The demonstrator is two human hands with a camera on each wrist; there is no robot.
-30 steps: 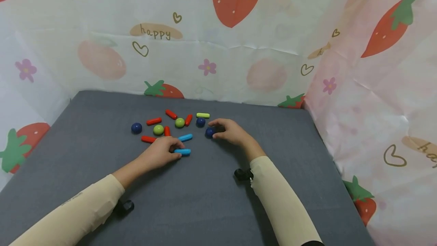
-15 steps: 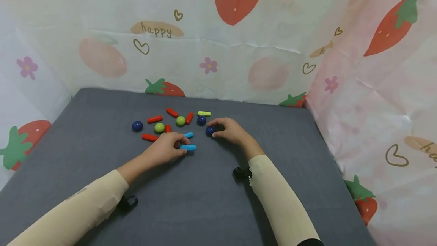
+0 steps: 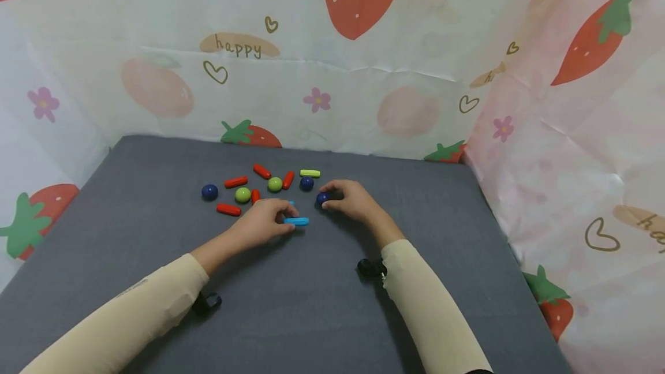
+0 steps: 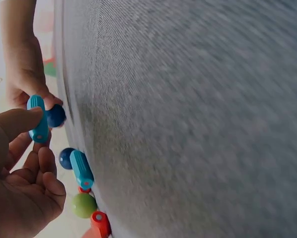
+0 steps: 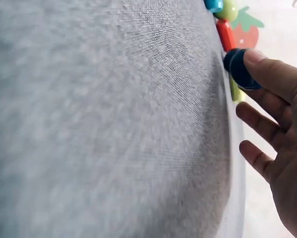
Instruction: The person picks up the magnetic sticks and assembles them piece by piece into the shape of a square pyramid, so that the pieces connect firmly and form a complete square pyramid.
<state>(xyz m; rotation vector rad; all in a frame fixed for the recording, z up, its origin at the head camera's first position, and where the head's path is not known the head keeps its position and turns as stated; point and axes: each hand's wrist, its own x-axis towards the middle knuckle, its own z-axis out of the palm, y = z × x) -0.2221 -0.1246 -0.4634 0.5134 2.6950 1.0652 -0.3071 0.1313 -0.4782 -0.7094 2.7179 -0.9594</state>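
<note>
My left hand (image 3: 262,221) pinches a light blue stick (image 3: 298,221) between thumb and fingers, a little above the table. In the left wrist view the thumb presses on the ridged side of this stick (image 4: 38,119). A second light blue stick (image 4: 82,169) lies on the cloth, mostly hidden behind that hand in the head view. My right hand (image 3: 353,199) holds a dark blue ball (image 3: 322,198) with thumb and fingertips. Another dark blue ball (image 3: 307,183) sits just left of it, in front of a yellow-green stick (image 3: 310,173).
Two green balls (image 3: 242,194) and several red sticks (image 3: 228,209) lie scattered left and behind the left hand. Farther left is a third dark blue ball (image 3: 209,191). A grey cloth (image 3: 291,316) covers the table; a strawberry-print curtain (image 3: 343,85) rises along its back edge.
My left hand has carried the light blue stick rightwards and slightly away, nearer the right hand. The right hand has stayed almost in place with the dark blue ball.
</note>
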